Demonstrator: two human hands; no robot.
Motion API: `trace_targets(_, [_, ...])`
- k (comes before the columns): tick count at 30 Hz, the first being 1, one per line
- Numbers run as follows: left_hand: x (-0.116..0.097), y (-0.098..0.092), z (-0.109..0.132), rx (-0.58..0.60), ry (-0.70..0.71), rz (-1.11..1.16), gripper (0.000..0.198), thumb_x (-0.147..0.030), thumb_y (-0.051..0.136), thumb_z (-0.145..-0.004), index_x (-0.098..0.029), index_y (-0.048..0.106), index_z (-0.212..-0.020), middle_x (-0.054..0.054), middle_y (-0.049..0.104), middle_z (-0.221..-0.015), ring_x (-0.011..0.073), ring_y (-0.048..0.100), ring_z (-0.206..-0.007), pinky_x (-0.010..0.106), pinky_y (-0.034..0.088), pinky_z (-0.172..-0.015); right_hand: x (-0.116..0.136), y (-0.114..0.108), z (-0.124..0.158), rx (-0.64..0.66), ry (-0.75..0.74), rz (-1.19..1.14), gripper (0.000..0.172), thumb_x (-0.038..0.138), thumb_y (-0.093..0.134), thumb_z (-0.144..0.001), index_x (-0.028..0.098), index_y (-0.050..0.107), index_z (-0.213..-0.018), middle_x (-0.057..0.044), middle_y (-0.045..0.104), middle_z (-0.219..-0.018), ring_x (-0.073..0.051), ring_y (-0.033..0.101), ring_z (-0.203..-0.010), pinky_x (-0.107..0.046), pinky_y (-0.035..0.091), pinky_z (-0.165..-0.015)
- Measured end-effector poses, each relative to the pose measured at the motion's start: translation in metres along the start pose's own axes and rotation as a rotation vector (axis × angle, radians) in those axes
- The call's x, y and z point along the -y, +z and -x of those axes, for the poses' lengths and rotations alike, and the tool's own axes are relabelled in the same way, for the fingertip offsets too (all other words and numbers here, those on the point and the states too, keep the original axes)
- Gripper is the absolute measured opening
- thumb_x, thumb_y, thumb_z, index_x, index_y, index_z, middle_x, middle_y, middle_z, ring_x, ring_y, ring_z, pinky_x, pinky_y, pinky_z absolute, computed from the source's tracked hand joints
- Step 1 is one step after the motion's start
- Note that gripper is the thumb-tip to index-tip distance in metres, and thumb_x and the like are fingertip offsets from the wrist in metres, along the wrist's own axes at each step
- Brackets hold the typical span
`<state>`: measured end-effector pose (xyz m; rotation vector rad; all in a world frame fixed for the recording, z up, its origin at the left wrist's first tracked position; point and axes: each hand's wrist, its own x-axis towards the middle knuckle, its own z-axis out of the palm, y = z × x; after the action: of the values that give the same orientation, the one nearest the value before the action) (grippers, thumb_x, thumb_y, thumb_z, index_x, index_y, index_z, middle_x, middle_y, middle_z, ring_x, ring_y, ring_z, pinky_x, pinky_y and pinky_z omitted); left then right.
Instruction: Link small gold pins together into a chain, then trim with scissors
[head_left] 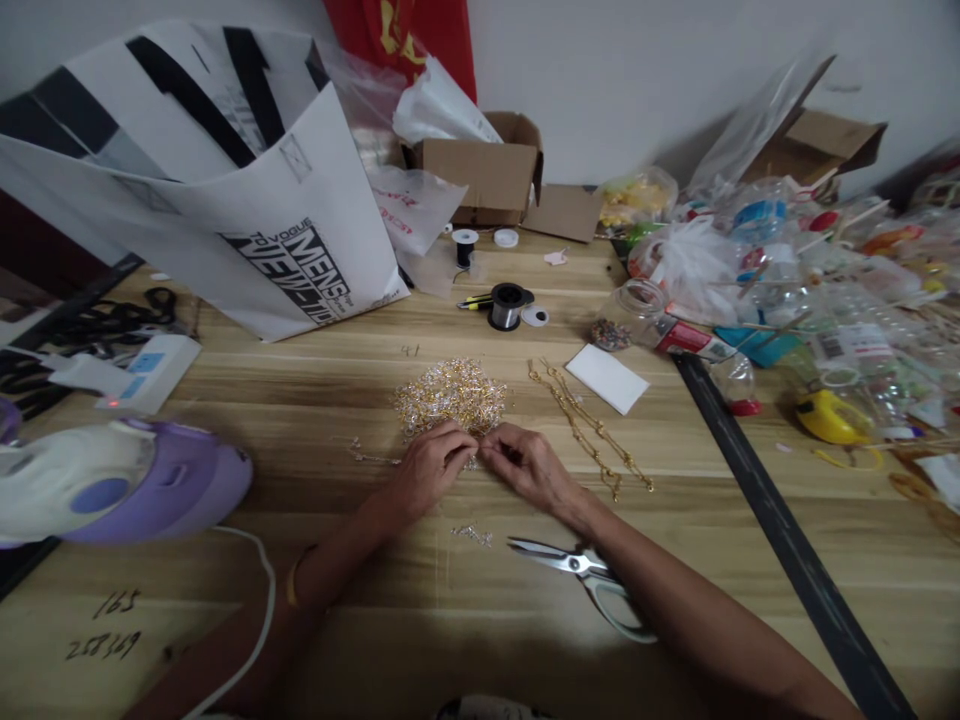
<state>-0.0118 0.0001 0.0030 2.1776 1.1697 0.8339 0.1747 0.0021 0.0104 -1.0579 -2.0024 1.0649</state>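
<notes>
Your left hand (429, 468) and right hand (531, 468) pinch closed, anything between the fingertips too small to tell.
Gold-and-silver pile (454, 392) lies just beyond, long axis sideways, nearer your left hand.

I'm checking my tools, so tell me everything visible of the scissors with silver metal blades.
The silver-bladed scissors with pale grey-green handles lie flat on the brown wood-grain table, blades pointing left, joined at a round pivot. One handle loop shows; the other seems partly hidden by the right forearm. Whether that arm touches them can't be told.
</notes>
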Motion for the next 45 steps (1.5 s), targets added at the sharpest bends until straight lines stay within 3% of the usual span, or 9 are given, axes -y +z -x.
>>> trace_targets(9, [0.0022,0.0027,0.0005,-0.041,0.052,-0.021,0.012,-0.015,0.053,-0.086,-0.015,0.064,-0.082,0.006,0.061,-0.081,0.0156,0.057,-0.077,0.028,0.046,-0.072,0.0002,-0.0017,-0.0024,0.098,0.188,-0.314,0.029,0.04,0.05,-0.088,0.015,0.052,-0.075,0.004,0.04,-0.061,-0.008,0.035,-0.055,-0.02,0.028,-0.049])
trace_targets(14, [0.0016,0.0033,0.0006,-0.09,0.071,-0.05,0.007,-0.012,0.057,-0.083,-0.016,0.062,-0.085,0.005,0.062,-0.083,0.0158,0.058,-0.079,0.028,0.046,-0.073,-0.001,-0.0029,-0.0039,0.106,0.261,-0.439,0.033,0.047,0.053,-0.084,0.015,0.051,-0.076,0.004,0.041,-0.062,-0.008,0.038,-0.052,-0.019,0.034,-0.047])
trace_targets(22, [-0.0049,0.0016,0.0002,-0.225,0.207,-0.02,0.007,-0.011,0.056,-0.083,-0.015,0.06,-0.084,0.006,0.062,-0.08,0.0152,0.058,-0.077,0.027,0.048,-0.071,-0.0011,-0.0045,-0.0054,0.098,0.274,-0.46,0.032,0.047,0.054,-0.082,0.016,0.05,-0.073,0.004,0.042,-0.061,-0.007,0.039,-0.05,-0.019,0.036,-0.045])
trace_targets(45, [-0.0008,0.0057,0.0048,-0.166,0.22,-0.142,0.006,-0.015,0.056,-0.085,-0.017,0.062,-0.083,0.004,0.061,-0.08,0.0144,0.057,-0.076,0.028,0.048,-0.07,-0.0006,-0.0037,-0.0052,0.121,0.266,-0.46,0.035,0.049,0.055,-0.082,0.015,0.052,-0.074,0.004,0.042,-0.061,-0.007,0.039,-0.049,-0.019,0.034,-0.044])
